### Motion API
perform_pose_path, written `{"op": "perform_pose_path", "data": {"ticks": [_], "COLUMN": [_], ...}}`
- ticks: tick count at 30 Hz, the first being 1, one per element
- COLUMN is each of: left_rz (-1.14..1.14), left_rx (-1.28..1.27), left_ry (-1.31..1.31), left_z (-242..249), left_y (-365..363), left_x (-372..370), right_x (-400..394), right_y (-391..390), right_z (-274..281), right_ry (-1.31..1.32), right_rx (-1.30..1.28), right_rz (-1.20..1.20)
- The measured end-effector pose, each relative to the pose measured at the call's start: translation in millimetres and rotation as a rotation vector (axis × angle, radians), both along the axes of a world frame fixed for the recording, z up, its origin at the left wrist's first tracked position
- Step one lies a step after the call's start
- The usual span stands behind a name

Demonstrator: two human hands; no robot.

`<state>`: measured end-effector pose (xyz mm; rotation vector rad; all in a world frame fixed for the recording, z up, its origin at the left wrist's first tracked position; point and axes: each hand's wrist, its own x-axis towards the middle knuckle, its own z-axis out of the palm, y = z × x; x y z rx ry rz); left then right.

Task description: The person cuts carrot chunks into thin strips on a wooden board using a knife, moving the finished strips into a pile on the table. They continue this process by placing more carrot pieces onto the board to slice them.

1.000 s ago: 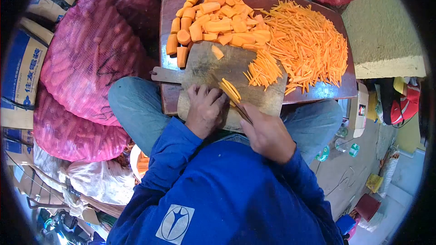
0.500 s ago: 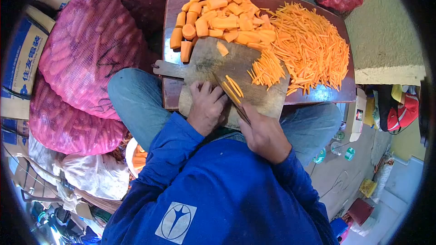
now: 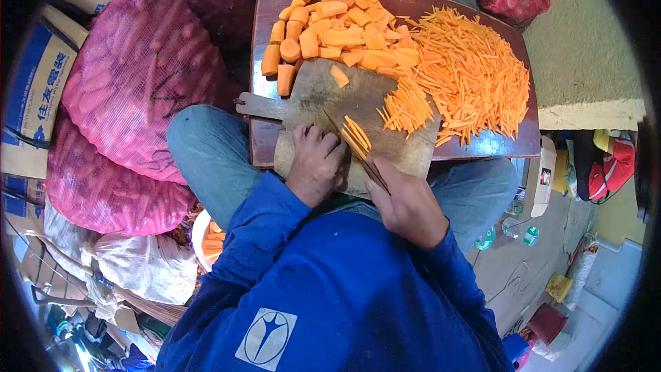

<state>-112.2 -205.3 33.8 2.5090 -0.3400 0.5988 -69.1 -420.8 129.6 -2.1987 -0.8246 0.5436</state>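
On the wooden cutting board (image 3: 303, 110), my left hand (image 3: 317, 165) rests with its fingers curled down close to the knife's left side; whatever lies under the fingertips is hidden. My right hand (image 3: 409, 205) is wrapped round the handle of a knife (image 3: 352, 143), its blade slanting up and left over the board. A few carrot strips (image 3: 357, 132) lie along the blade's right side. Further right on the board is a small heap of carrot sticks (image 3: 406, 107), and one carrot slice (image 3: 339, 76) sits near the top.
Peeled carrot chunks (image 3: 330, 38) and a large pile of shredded carrot (image 3: 475, 72) cover the back of the low table (image 3: 264, 146). Mesh sacks of carrots (image 3: 144, 69) stand at left, beside a white bucket (image 3: 198, 238). Plastic bottles (image 3: 530, 235) lie on the floor at right.
The carrot strips beside the blade have spread slightly, with more showing next to it. My right hand has shifted a little right and down. My left hand has barely moved.
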Motion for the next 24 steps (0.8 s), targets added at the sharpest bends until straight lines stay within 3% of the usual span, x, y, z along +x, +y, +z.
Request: {"op": "perform_pose_path", "data": {"ticks": [24], "left_rz": [0.034], "left_rx": [-0.023], "left_ry": [-0.062], "left_z": [-3.4], "left_y": [-3.6], "left_x": [0.9], "right_x": [4.3], "right_y": [12.9], "right_z": [-16.6], "right_ry": [-0.051], "right_rx": [-0.075], "right_rz": [0.024]}}
